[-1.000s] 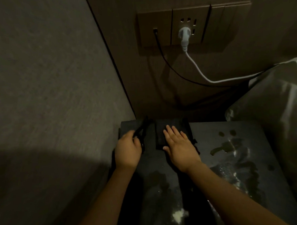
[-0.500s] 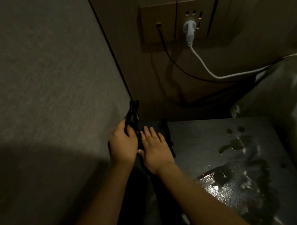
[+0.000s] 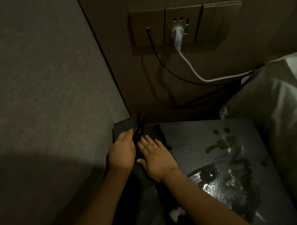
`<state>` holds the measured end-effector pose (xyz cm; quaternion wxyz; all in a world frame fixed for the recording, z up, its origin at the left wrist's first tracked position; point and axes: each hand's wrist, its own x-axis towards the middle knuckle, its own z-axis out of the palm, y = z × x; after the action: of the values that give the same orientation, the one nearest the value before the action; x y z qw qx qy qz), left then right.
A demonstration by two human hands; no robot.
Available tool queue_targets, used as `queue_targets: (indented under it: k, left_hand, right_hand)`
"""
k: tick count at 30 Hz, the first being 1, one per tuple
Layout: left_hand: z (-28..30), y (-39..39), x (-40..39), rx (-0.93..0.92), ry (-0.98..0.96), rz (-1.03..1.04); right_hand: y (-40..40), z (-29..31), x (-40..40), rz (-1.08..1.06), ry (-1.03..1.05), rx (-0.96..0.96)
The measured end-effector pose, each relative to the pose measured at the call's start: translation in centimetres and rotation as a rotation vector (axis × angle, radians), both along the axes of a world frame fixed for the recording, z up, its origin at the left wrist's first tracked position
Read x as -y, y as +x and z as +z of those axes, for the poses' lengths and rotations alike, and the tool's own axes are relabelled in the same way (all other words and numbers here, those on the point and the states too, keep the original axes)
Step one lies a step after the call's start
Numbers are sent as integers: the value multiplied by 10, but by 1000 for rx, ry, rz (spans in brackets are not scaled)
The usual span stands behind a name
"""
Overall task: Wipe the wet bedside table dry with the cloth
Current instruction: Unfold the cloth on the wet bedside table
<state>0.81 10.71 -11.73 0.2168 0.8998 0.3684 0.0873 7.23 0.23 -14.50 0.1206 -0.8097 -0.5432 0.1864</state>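
The left hand [image 3: 123, 151] grasps a raised fold of the dark cloth [image 3: 123, 126]; the right hand [image 3: 155, 156], released and flat, presses it onto the wet counter [image 3: 188, 136].

Dim room corner. A grey textured wall [image 3: 41, 83] fills the left. The brown back wall [image 3: 106, 20] carries a socket panel [image 3: 184, 25] with a white plug [image 3: 177, 34] and a thin black cable [image 3: 157, 57] plugged in. White bedding [image 3: 271, 96] lies at right.
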Motion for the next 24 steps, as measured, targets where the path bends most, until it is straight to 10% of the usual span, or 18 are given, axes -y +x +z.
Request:
queue_targets:
  k: [14, 19, 24]
  left_hand:
    - [3, 8, 37, -333, 113, -110]
    - [6, 54, 83, -268, 105, -489]
    - [-12, 68, 90, -389, 44, -468]
  right_hand:
    - [57, 3, 59, -158, -88, 17]
    - [82, 15, 69, -316, 149, -446]
    - [84, 1, 78, -159, 40, -172]
